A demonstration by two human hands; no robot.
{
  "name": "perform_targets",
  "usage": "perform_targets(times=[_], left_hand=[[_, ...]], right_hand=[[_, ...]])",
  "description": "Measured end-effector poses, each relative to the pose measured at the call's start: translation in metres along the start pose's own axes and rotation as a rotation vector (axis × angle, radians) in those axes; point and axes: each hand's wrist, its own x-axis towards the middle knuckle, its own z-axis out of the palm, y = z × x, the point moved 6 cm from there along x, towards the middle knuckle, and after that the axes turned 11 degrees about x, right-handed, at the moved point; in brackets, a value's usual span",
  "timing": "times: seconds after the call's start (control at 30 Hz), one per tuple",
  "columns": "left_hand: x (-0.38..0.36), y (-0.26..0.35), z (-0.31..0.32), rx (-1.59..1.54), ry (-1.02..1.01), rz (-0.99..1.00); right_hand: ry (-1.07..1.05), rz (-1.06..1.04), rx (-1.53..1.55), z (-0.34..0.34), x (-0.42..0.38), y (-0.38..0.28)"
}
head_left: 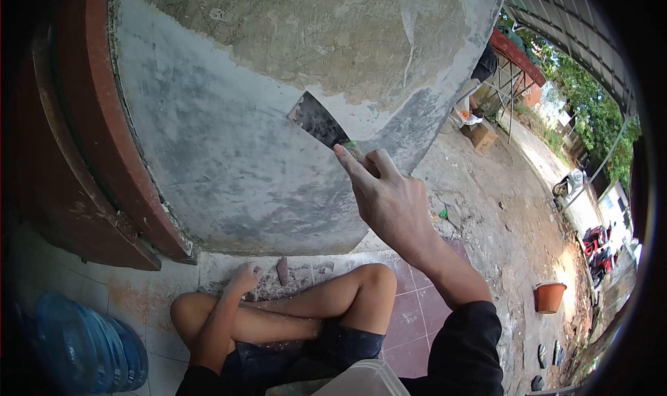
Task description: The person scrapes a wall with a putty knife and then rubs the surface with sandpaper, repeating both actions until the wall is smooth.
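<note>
My right hand (389, 194) is closed around the handle of a scraper (320, 121), with one finger stretched toward the blade. The wide dark blade lies against or very close to the wall (229, 146), near the border between its smooth grey-white part and a rough brownish patch. Low on the left, my left hand (246, 278) hangs above my crossed legs with its fingers curled; whether it holds anything is too small to tell. Beside it a small reddish-brown piece (282, 271) rests on the dusty ledge at the foot of the wall.
A blue water bottle (90, 344) lies at the lower left, near a red-brown door frame (118, 104). A whitish plastic container (368, 381) is at my lap. To the right are an orange bucket (549, 297), sandals (542, 356) and a cardboard box (483, 137).
</note>
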Motion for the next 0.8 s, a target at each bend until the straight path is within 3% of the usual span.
perform_targets(times=[0.8], left_hand=[[-0.001,0.004,0.0,-0.011,-0.008,0.034]], right_hand=[[-0.029,-0.009,-0.031,-0.003,0.01,-0.008]])
